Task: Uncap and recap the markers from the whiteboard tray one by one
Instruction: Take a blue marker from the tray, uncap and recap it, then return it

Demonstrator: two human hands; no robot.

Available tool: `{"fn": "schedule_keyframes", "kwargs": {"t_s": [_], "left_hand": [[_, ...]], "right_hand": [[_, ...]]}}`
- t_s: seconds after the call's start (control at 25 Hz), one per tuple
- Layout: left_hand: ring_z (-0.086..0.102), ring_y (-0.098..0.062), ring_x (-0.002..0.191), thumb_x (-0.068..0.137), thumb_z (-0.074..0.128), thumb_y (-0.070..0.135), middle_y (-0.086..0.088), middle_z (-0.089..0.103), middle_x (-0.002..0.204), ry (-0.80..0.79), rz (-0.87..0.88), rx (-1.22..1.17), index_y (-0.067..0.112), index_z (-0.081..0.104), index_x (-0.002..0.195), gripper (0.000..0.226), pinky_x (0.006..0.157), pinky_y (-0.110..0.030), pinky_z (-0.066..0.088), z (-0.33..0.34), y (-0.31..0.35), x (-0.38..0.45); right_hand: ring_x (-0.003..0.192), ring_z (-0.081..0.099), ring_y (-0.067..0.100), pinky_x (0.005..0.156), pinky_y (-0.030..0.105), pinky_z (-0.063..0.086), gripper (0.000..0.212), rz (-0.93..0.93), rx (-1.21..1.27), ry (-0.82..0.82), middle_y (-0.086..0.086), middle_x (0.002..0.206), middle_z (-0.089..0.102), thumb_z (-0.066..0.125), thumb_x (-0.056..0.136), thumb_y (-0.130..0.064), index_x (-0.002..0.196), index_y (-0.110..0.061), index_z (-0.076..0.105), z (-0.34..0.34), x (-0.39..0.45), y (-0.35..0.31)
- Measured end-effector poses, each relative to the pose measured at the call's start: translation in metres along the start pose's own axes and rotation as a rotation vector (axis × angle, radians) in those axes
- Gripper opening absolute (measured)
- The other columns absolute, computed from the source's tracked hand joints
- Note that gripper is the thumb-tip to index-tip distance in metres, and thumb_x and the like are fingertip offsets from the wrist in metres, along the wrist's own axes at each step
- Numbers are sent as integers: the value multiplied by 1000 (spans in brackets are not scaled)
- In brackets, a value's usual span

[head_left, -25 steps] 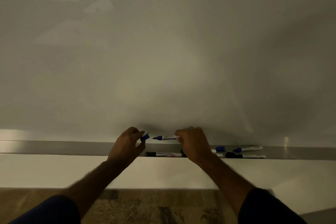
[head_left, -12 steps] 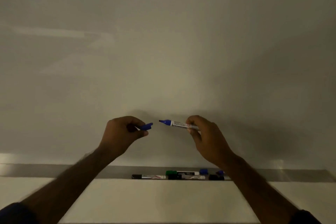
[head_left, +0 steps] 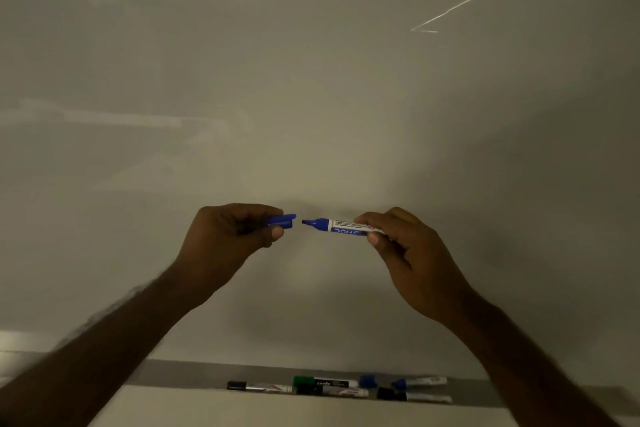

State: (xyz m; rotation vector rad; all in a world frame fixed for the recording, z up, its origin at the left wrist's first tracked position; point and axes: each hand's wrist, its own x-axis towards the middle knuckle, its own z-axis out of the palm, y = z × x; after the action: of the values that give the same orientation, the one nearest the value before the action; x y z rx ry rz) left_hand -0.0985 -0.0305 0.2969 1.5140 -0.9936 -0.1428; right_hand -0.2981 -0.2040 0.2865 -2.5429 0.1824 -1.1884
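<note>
Whiteboard (head_left: 311,97) filled my view. My left hand (head_left: 228,236) pinched the blue cap (head_left: 281,220), mouth facing the tip; my right hand (head_left: 405,253) gripped the blue marker (head_left: 337,226) level, just apart, likely for recapping. Other markers (head_left: 325,386) lay in the tray (head_left: 180,374) below.
</note>
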Motion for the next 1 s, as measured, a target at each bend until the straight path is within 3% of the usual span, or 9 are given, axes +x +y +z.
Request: {"fn": "schedule_keyframes", "kwargs": {"t_s": [0.16, 0.4, 0.76, 0.88, 1.0], "left_hand": [[70, -17, 69, 69, 79, 14, 2, 76, 78, -9, 40, 41, 29, 75, 88, 24, 70, -21, 57, 9, 23, -8], [68, -16, 65, 70, 79, 11, 0, 76, 75, -37, 65, 57, 28, 76, 87, 24, 68, -21, 56, 34, 48, -20], [67, -12, 59, 80, 71, 14, 2, 75, 71, -67, 16, 140, 29, 74, 90, 18, 61, -15, 54, 67, 71, -27], [66, -9, 58, 82, 69, 15, 4, 74, 70, -97, 12, 196, 36, 73, 84, 21, 59, -12, 52, 75, 75, -31], [67, -10, 58, 81, 71, 12, 3, 74, 71, -78, 61, 201, 32, 74, 83, 20, 59, -9, 49, 81, 80, -35]], "right_hand": [[73, 52, 12, 64, 20, 39, 29, -39, 1, 15, -2, 88, 57, 45, 95, -23, 119, -16, 62, -20, -2, 0], [71, 52, 13, 61, 25, 43, 28, -67, 43, 6, -3, 86, 56, 45, 95, -23, 118, -19, 62, -39, -7, -1], [69, 49, 2, 63, 11, 34, 28, -69, 53, -22, -14, 81, 51, 48, 92, -23, 115, -17, 64, -69, -11, 8], [71, 51, 6, 64, 19, 40, 27, -61, 79, -39, -7, 81, 55, 50, 91, -24, 111, -16, 66, -75, -11, 11], [71, 53, 14, 63, 26, 43, 24, -47, 108, -44, 0, 79, 58, 51, 91, -28, 106, -20, 68, -80, -10, 13]]}}
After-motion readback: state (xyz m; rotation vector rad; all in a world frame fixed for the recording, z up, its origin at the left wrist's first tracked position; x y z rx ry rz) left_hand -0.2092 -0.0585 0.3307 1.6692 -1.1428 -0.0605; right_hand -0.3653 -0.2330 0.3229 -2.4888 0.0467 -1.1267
